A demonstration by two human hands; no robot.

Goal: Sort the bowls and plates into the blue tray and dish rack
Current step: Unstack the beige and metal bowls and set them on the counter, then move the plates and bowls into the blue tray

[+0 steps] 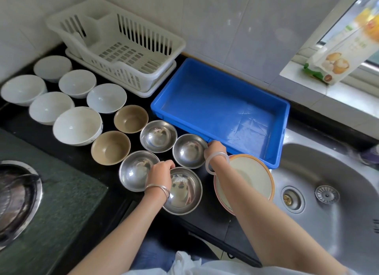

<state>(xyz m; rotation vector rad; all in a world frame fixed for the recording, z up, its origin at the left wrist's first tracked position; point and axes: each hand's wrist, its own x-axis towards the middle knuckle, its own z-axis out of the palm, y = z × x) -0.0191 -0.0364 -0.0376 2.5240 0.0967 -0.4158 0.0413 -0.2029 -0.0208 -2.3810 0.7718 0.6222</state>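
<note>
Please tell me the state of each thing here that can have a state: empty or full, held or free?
blue tray: empty
dish rack: empty
left hand: grip on nearest steel bowl rim
right hand: grip on right steel bowl rim
white bowls: upright, empty, free
brown bowls: upright, empty, free
plates: stacked by sink

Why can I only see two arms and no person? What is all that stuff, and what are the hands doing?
The camera sits on the person's head and looks down, so you see only their arms. It is a kitchen counter. On it stand six white bowls, two brown bowls and four shiny metal bowls. The left hand grips the rim of the nearest metal bowl. The right hand grips the rim of another metal bowl. Under the right arm lies a plate with an orange edge. Behind are an empty blue tray and an empty white dish rack. The sink is on the right.
</note>
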